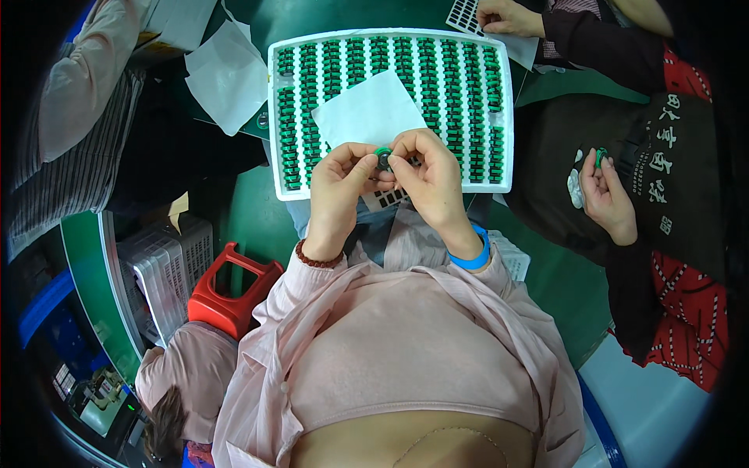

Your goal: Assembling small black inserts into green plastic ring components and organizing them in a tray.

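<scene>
A small round green-and-black part (382, 159) is pinched between the fingertips of both my hands. My left hand (341, 187) grips it from the left, closed. My right hand (431, 178) is closed too, thumb and forefinger pressed against its right side. Both hands are over the near edge of a white foam tray (273, 117), where green-and-black parts (356, 56) stand in several rows. A white paper sheet (367, 107) lies on the tray just beyond my fingers. Under my hands a sheet with dark rectangles (385, 197) partly shows.
At right, a co-worker's hand (608, 199) holds a similar green part (600, 157). Another person's hand (509, 19) rests by a label sheet (466, 15) at the far right. White paper (227, 76) lies left of the tray. A red stool (231, 290) and plastic crates (166, 265) stand left.
</scene>
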A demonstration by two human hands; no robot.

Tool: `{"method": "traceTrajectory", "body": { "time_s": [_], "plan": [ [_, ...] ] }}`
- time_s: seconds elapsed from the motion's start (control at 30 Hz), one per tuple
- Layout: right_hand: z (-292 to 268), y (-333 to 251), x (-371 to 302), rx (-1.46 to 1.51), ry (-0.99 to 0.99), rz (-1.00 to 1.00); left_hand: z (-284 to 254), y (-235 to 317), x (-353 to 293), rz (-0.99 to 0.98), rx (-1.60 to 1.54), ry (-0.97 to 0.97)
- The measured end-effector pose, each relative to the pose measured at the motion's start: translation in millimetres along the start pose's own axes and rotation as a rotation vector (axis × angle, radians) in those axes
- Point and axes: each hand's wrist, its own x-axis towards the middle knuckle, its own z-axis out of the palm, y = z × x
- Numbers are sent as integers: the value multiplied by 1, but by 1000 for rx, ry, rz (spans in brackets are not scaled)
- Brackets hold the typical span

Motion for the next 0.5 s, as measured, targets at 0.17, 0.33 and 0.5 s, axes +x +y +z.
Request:
{"method": "traceTrajectory", "body": {
  "time_s": [0.17,0.33,0.5],
  "plan": [
    [0,1,0,-36,11,-34,1,-1,0,-3,-8,5],
    [-2,7,0,-87,19,-58,6,1,-3,45,26,3],
    [-4,-1,7,15,93,-38,-8,15,1,57,199,-35]
  ]
}}
